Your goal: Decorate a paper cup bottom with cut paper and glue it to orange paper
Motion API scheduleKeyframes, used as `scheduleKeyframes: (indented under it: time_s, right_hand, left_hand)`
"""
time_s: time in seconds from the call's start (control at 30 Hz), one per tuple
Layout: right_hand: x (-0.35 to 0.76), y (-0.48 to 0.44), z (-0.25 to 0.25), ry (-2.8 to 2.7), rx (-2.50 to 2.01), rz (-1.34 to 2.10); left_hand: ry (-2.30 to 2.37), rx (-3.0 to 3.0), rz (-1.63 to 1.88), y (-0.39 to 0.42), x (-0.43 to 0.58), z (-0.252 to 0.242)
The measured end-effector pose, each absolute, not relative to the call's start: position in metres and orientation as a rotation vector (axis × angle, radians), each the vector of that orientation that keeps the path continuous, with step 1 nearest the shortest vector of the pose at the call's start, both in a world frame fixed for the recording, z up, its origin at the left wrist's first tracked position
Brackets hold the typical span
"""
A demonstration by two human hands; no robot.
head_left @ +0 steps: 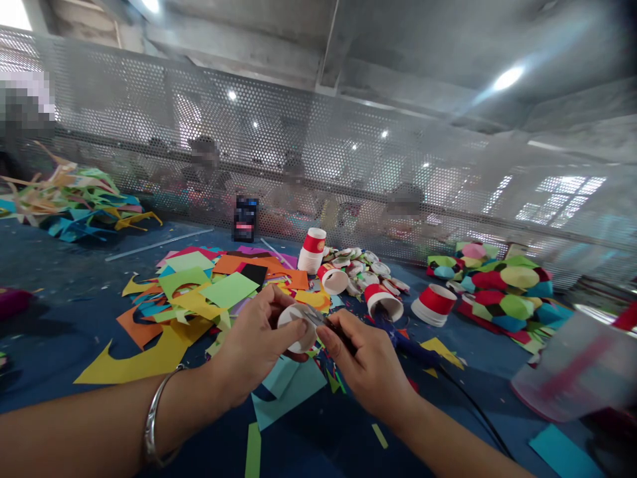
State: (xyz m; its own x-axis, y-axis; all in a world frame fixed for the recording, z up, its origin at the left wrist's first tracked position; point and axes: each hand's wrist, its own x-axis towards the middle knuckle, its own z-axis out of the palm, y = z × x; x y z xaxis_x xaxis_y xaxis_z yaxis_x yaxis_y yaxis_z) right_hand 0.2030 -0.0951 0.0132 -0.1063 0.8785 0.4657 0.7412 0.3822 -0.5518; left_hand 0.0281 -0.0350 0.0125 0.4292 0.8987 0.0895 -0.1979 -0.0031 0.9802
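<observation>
My left hand (259,338) pinches a round white paper piece (294,328), which looks like the base of a paper cup, with the thumb across its face. In my right hand (365,355) are what look like scissors, their grey metal blades (317,317) at the upper right rim of the white piece. The fingers hide most of the handles. Under both hands lie light blue paper sheets (293,395) and small coloured scraps. Just beyond, a red and white paper cup (334,280) lies on its side.
Coloured paper offcuts (189,299) spread to the left. A stacked cup tower (313,249), a heap of round pieces (365,265) and a phone (245,219) stand behind. On the right are a blue corded tool (413,348), paper shapes (512,292) and a translucent cup (572,365).
</observation>
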Motion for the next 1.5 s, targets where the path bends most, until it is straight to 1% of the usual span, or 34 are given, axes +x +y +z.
scheduleKeyframes:
  time_s: [0.5, 0.83, 1.13, 1.5]
  right_hand:
    - [0.206, -0.089, 0.015, -1.825, -1.435, 0.205]
    - [0.209, -0.09, 0.012, -1.894, -1.478, 0.129]
    - [0.209, -0.093, 0.013, -1.897, -1.446, 0.095]
    - [0.209, -0.092, 0.015, -1.92, -1.446, 0.08]
  left_hand:
    - [0.663, 1.173, 0.947, -0.032, 0.027, 0.019]
    - [0.725, 1.392, 0.963, -0.029, 0.026, 0.014]
    - [0.652, 1.442, 0.987, -0.032, 0.025, 0.012]
    - [0.735, 1.44, 0.96, -0.032, 0.024, 0.018]
